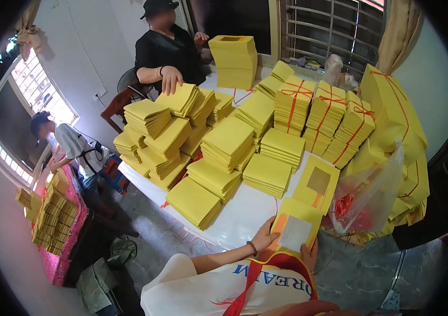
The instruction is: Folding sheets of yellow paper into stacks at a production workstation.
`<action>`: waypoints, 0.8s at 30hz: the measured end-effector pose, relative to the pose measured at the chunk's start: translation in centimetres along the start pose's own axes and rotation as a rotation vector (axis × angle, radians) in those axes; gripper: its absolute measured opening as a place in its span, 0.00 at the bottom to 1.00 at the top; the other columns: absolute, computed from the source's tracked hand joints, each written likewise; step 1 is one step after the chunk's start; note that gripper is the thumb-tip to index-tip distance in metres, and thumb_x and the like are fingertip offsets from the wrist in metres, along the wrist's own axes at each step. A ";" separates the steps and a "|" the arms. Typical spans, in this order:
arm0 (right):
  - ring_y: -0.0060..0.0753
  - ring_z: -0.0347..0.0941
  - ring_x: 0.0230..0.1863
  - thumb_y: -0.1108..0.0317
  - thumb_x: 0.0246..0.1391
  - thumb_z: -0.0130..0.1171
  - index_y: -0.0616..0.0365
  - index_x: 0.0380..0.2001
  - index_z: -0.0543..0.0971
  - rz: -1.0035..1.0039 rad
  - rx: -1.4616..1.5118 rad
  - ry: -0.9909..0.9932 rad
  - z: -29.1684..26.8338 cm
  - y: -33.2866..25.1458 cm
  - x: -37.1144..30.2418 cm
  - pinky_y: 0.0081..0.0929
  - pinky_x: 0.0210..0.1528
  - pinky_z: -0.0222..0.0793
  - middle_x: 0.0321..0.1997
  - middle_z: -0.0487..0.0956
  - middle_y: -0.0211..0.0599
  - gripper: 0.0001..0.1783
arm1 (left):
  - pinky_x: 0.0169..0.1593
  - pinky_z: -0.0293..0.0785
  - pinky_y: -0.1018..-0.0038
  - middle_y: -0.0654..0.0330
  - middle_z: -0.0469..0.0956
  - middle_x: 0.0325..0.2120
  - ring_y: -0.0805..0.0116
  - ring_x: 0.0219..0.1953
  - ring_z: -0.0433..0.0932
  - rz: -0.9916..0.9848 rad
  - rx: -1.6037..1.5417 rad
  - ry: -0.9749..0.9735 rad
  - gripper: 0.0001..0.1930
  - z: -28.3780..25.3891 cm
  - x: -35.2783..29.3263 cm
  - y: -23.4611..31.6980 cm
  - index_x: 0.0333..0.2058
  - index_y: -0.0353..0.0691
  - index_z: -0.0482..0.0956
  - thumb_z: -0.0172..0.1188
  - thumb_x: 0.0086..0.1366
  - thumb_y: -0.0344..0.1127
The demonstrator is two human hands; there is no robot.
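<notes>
Close to my body, I hold a yellow paper bag with a pale window and an orange strip. My left hand grips its left edge by the orange strip, the wrist wearing a beaded bracelet. On the lower right edge is my right hand, its thumb lying over the front near the window. Just beyond it, another yellow bag with a window lies on the table's near edge. A stack of folded yellow bags sits left of that one.
Many yellow stacks cover the white table. Bundles tied with red ribbon stand at the back right. A clear plastic bag with red material sits at right. One person touches a far stack; another works at a pink-covered table.
</notes>
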State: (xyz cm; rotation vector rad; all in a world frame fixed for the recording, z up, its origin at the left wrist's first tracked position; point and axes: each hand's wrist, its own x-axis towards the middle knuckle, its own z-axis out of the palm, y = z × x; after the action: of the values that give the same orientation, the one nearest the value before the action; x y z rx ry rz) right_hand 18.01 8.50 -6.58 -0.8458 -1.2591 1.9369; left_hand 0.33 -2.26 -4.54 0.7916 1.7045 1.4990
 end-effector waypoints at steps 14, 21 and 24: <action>0.31 0.60 0.55 0.73 0.52 0.53 0.65 0.58 0.57 0.018 -0.093 0.065 -0.2 0.4 2.6 0.26 0.57 0.56 0.57 0.63 0.40 0.31 | 0.48 0.65 0.76 0.55 0.64 0.44 0.71 0.40 0.65 -0.066 -0.154 0.122 0.34 -2.6 0.9 1.2 0.58 0.35 0.52 0.57 0.53 0.26; 0.33 0.59 0.58 0.71 0.54 0.52 0.66 0.59 0.55 0.039 -0.115 0.058 -1.0 -0.6 1.1 0.27 0.58 0.55 0.58 0.63 0.43 0.31 | 0.47 0.66 0.75 0.52 0.65 0.45 0.68 0.44 0.68 0.038 -0.180 0.017 0.32 -1.4 -2.2 0.4 0.57 0.32 0.54 0.55 0.54 0.25; 0.34 0.60 0.57 0.71 0.55 0.52 0.63 0.60 0.53 0.000 -0.206 0.032 -1.9 -0.1 1.1 0.27 0.58 0.55 0.60 0.60 0.44 0.32 | 0.48 0.66 0.73 0.51 0.67 0.45 0.65 0.44 0.69 -0.015 -0.137 -0.016 0.32 -1.4 -2.1 -0.8 0.57 0.31 0.54 0.55 0.54 0.25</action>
State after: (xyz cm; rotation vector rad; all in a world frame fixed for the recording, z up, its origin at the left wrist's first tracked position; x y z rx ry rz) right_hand 18.94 10.34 -7.29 -0.9755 -1.4567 1.8074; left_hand 0.37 -4.85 -4.99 0.7147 1.5740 1.5760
